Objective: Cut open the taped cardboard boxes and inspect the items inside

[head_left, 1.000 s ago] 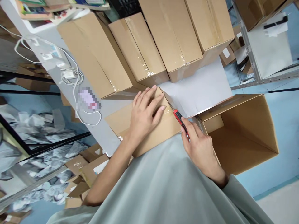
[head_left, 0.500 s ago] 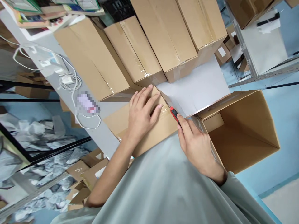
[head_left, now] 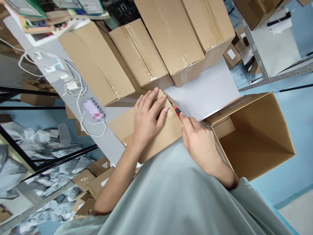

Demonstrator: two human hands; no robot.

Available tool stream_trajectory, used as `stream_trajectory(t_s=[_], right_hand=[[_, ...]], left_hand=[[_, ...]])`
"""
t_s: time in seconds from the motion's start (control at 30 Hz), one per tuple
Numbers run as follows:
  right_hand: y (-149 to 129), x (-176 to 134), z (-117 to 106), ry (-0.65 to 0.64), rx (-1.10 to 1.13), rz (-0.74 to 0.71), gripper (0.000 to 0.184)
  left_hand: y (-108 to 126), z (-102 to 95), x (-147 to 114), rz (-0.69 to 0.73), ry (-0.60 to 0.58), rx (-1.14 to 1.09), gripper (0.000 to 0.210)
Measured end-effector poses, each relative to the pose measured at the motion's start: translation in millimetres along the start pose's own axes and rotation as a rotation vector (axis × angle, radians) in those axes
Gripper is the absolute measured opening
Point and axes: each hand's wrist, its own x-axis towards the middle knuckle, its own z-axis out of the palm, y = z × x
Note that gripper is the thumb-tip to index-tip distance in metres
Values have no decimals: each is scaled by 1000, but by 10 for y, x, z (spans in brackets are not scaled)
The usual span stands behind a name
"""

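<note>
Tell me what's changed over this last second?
The right hand and its red-and-black box cutter have moved up and left in the picture, nearer the left hand; less of the cutter shows. Nothing was let go or picked up. The left hand stays on the taped cardboard box.

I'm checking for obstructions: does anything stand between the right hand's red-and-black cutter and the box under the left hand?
Nothing visible does. The cutter, in the right hand, is at the edge of the box; the left hand rests on its top, to one side.
</note>
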Motion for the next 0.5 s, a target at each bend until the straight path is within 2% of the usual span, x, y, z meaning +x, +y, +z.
stream_trajectory(t_s=[0.17, 0.27, 0.37, 0.5], right_hand=[[-179, -189, -113, -58, -95, 7, 58], [-157, -335, -123, -101, -116, 17, 59], [-89, -339, -113, -123, -111, 28, 61], [-99, -352, -69, -78, -89, 40, 60]], left_hand=[[31, 22, -14, 30, -6, 64, 42], [80, 52, -30, 57, -33, 132, 42], [103, 74, -29, 68, -46, 174, 41], [100, 90, -23, 48, -36, 194, 42]])
